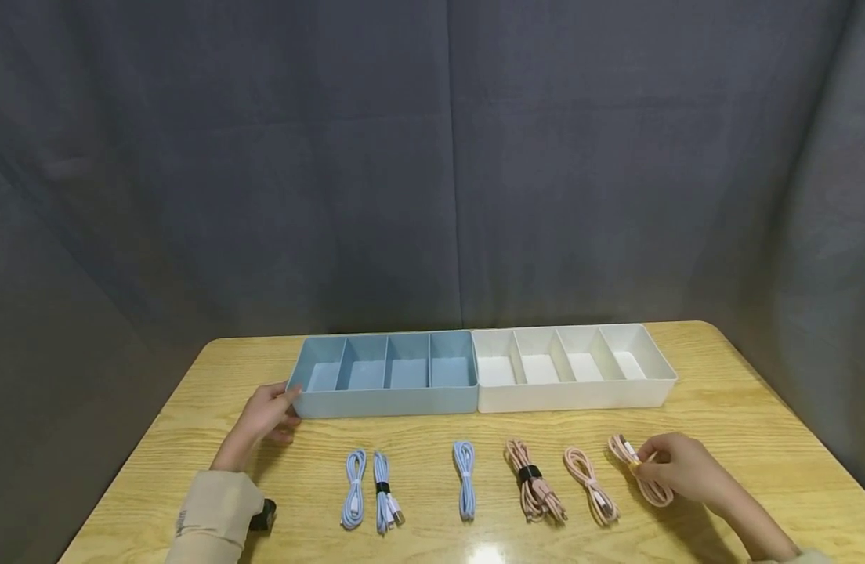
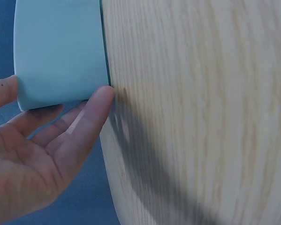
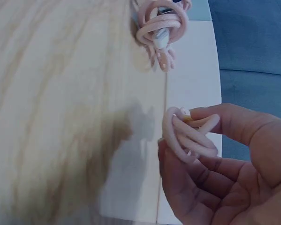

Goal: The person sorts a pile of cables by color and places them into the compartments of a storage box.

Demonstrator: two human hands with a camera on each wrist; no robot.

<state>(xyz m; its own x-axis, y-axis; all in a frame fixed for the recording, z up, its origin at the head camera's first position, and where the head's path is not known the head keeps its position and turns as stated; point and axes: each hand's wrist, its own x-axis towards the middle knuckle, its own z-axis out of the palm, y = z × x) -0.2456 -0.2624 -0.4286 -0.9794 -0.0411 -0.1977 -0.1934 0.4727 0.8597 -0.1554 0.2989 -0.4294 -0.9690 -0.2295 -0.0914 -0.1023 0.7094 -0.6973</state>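
Note:
At the left end of a blue divided box, my left hand holds the front corner, thumb at the rim. In the left wrist view, the left hand has its thumb on one edge of the blue box and its fingers along the others. My right hand pinches a coiled pink cable at its tied middle, at the right of the row of cables. The right wrist view shows that pink cable between thumb and fingers of the right hand.
A white divided box adjoins the blue one. In front lie blue cables, a pink cable with a black strap and another pink cable. A grey curtain hangs behind the wooden table.

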